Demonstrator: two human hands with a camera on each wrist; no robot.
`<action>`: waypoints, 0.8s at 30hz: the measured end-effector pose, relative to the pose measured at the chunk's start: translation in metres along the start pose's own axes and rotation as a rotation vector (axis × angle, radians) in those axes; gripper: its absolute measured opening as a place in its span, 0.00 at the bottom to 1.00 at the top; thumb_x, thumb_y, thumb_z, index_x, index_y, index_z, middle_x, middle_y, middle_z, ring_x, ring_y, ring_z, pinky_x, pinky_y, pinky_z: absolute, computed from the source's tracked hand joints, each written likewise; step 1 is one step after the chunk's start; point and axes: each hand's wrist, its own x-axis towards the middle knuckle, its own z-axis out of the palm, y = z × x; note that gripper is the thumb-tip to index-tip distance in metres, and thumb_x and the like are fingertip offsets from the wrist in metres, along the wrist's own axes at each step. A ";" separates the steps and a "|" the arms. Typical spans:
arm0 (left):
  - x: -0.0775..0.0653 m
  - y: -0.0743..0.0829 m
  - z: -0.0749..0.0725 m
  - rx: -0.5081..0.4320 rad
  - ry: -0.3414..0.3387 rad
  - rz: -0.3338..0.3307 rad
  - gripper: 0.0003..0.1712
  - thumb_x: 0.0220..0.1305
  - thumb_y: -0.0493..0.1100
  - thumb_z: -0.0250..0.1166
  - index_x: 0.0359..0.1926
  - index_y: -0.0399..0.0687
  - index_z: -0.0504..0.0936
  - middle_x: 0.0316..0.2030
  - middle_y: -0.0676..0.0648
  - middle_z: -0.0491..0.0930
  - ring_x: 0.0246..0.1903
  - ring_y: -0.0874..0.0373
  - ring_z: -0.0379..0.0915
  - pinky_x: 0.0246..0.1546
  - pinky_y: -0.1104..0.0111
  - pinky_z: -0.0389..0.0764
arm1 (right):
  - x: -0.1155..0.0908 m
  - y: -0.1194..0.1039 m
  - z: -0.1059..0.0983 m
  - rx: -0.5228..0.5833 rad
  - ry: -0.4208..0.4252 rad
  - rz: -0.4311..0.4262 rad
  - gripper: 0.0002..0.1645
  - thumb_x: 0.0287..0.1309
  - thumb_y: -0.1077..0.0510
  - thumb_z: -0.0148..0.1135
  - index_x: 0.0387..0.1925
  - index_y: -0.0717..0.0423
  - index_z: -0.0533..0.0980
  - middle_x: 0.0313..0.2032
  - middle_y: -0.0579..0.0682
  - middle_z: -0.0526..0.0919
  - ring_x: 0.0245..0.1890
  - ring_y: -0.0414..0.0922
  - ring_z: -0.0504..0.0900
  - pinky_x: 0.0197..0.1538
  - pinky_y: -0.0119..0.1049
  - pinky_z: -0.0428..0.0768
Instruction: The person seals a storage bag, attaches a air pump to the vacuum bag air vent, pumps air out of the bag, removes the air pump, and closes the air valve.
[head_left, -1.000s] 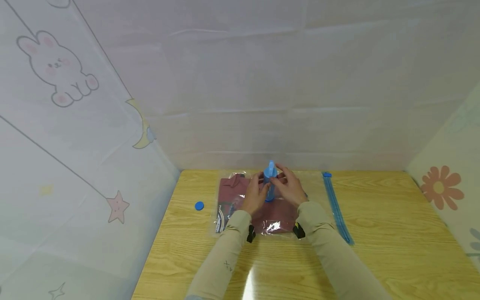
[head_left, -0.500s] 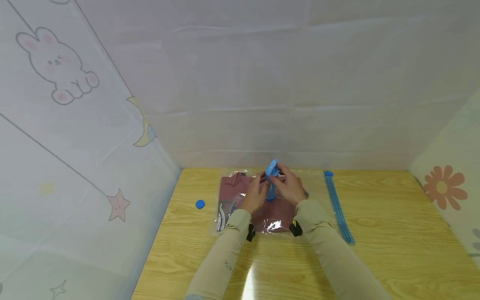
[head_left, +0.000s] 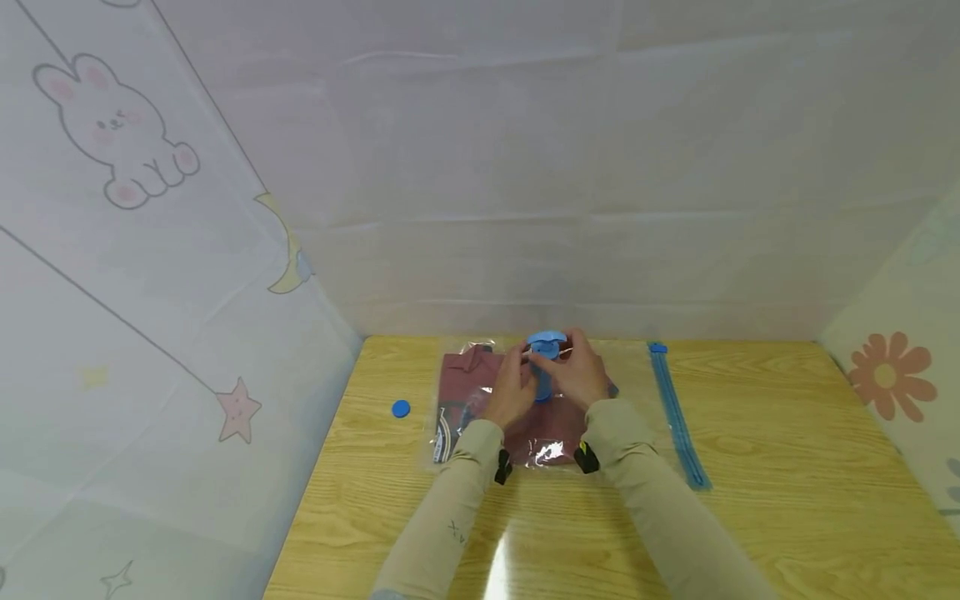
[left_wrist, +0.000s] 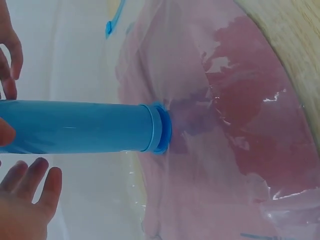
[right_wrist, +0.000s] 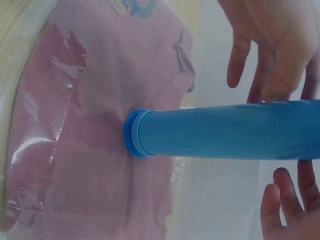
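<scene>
A blue hand pump [head_left: 542, 386] stands upright on a clear vacuum storage bag [head_left: 633, 379] that holds a folded maroon garment [head_left: 551, 429]. My left hand [head_left: 512, 392] grips the pump's upper part from the left. From the right, my right hand [head_left: 582, 375] pinches the top just below the light blue handle [head_left: 547, 337], which lies crosswise. In the left wrist view the pump's barrel [left_wrist: 85, 127] meets a blue valve ring [left_wrist: 162, 128] on the bag. The right wrist view shows the same base, while the pump's top is out of frame there.
A round blue cap [head_left: 401, 408] lies on the wooden table [head_left: 345, 492] left of the bag. Along the bag's right end runs a blue zip seal [head_left: 678, 421] with a slider [head_left: 657, 347] at its far end. Printed cloth walls [head_left: 480, 275] enclose the table's back and sides.
The pump's handle has turned from pointing away to lying crosswise, with my right hand's fingers shifting round the top. My left hand stays at the pump; the bag and cap have not moved.
</scene>
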 end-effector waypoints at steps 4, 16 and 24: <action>0.001 0.004 -0.001 -0.019 0.018 -0.004 0.34 0.54 0.33 0.55 0.63 0.48 0.57 0.56 0.41 0.66 0.53 0.53 0.67 0.51 0.60 0.73 | -0.001 0.000 0.001 -0.061 0.033 0.028 0.42 0.44 0.32 0.60 0.53 0.54 0.61 0.39 0.52 0.77 0.37 0.49 0.78 0.34 0.39 0.77; 0.000 0.014 0.003 -0.022 0.051 -0.102 0.35 0.54 0.50 0.63 0.62 0.52 0.61 0.55 0.50 0.70 0.52 0.58 0.68 0.51 0.62 0.72 | -0.002 0.002 0.004 -0.046 0.002 -0.028 0.41 0.47 0.32 0.56 0.53 0.56 0.62 0.43 0.53 0.68 0.37 0.48 0.74 0.34 0.38 0.76; 0.002 0.011 0.003 0.008 0.072 -0.078 0.26 0.60 0.50 0.58 0.57 0.52 0.63 0.53 0.48 0.73 0.52 0.56 0.70 0.52 0.62 0.71 | -0.001 0.004 0.000 0.034 -0.024 -0.056 0.38 0.50 0.39 0.59 0.57 0.53 0.61 0.47 0.53 0.70 0.44 0.51 0.75 0.41 0.43 0.77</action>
